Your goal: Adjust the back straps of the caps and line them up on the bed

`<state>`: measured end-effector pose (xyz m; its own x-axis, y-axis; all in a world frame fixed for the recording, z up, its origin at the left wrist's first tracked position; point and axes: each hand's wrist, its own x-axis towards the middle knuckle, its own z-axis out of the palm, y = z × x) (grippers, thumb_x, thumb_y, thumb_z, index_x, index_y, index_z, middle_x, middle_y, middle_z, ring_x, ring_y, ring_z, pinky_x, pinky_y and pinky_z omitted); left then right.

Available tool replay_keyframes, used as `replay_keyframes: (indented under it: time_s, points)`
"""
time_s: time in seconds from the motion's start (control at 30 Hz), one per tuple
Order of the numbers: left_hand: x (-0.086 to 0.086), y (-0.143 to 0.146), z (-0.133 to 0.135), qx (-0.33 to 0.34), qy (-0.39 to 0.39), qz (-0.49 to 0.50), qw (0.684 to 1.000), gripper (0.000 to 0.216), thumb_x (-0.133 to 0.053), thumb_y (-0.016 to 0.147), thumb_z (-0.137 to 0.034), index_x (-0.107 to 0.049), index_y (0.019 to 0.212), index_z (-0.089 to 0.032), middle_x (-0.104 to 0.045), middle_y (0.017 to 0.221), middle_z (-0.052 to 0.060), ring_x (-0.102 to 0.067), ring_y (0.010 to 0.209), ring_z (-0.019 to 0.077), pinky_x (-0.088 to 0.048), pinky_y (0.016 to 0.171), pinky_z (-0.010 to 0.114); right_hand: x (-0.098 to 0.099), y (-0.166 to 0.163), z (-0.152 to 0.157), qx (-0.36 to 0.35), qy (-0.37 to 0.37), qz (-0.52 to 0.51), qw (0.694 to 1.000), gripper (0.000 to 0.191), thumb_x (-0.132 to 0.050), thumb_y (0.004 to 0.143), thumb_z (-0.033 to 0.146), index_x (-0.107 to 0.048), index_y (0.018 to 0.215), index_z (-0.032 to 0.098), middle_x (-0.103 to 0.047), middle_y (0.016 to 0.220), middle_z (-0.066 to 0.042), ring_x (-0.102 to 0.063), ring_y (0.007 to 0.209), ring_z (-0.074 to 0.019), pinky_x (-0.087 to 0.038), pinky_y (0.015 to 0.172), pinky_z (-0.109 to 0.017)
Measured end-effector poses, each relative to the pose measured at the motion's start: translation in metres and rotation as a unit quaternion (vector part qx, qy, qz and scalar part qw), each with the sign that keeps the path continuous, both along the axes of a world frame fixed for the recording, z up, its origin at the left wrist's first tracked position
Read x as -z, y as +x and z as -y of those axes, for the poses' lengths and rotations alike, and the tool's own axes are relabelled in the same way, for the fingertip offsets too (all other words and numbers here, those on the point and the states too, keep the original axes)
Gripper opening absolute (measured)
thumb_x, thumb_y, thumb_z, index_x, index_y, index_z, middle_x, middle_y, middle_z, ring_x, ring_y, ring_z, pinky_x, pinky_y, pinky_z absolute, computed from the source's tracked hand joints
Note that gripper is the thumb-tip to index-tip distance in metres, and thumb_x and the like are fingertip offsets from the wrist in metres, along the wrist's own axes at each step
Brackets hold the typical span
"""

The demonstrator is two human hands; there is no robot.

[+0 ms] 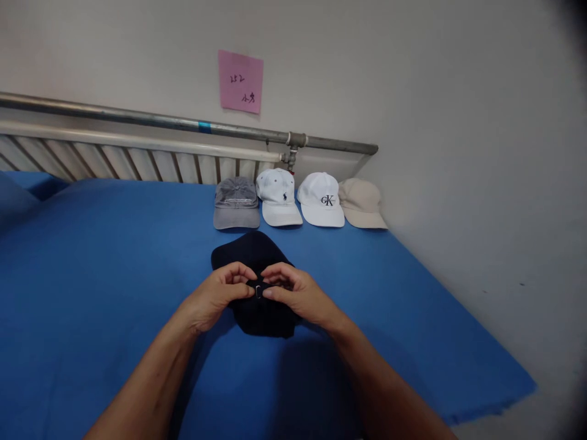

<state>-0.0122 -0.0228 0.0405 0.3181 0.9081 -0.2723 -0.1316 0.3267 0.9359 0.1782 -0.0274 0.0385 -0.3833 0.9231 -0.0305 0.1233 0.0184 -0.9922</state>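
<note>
A black baseball cap (263, 318) is held over the blue sheet, its strap and small metal buckle (258, 291) facing me. My left hand (224, 290) pinches the strap just left of the buckle, thumb against fingers. On the other side, my right hand (296, 290) pinches the strap to the right of the buckle. Beyond the black cap stand a grey cap (236, 201), a pale cap with a small dark rider logo (279, 198), a white cap with "CK" lettering (321, 198) and a beige cap (362, 203), side by side with brims toward me.
The caps sit on a blue sheet (114, 263). Behind it run a metal pipe (151, 117) and a white radiator (137, 156) along the wall. A pink note (241, 82) is stuck above them. A wall (481, 183) bounds the right side.
</note>
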Motion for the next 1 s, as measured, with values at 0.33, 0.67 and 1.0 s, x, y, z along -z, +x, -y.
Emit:
replay_keyframes:
  time_s: [0.33,0.67,1.0]
  points:
    - [0.002,-0.006,-0.002,0.021,0.021,-0.007,1.000,0.022,-0.073,0.059,-0.017,-0.062,0.078,-0.016,-0.057,0.067,-0.004,-0.047,0.064,0.0084,-0.032,0.062,0.022,-0.011,0.000,0.008,0.013,0.095,0.101,0.990,0.014,-0.066,0.079,0.022,-0.066,0.092,0.021,-0.065,0.087,0.001,-0.057,0.080,-0.0131,-0.044,0.073,-0.025]
    - [-0.003,-0.012,0.001,0.093,0.067,-0.059,0.992,0.018,-0.068,0.068,-0.018,-0.062,0.085,-0.017,-0.055,0.076,-0.004,-0.047,0.071,0.0099,-0.035,0.065,0.023,-0.009,0.001,0.009,-0.016,0.144,0.198,0.969,0.006,-0.060,0.081,0.021,-0.065,0.079,0.018,-0.058,0.067,0.004,-0.049,0.061,-0.0089,-0.035,0.057,-0.021]
    - [0.000,-0.011,0.001,0.118,0.172,-0.185,0.960,0.013,-0.064,0.072,-0.023,-0.062,0.084,-0.018,-0.054,0.084,0.000,-0.049,0.078,0.0144,-0.040,0.068,0.027,-0.010,-0.001,0.010,-0.005,0.146,0.194,0.970,0.009,-0.058,0.079,0.014,-0.066,0.081,0.018,-0.063,0.073,0.003,-0.055,0.067,-0.0104,-0.039,0.062,-0.021]
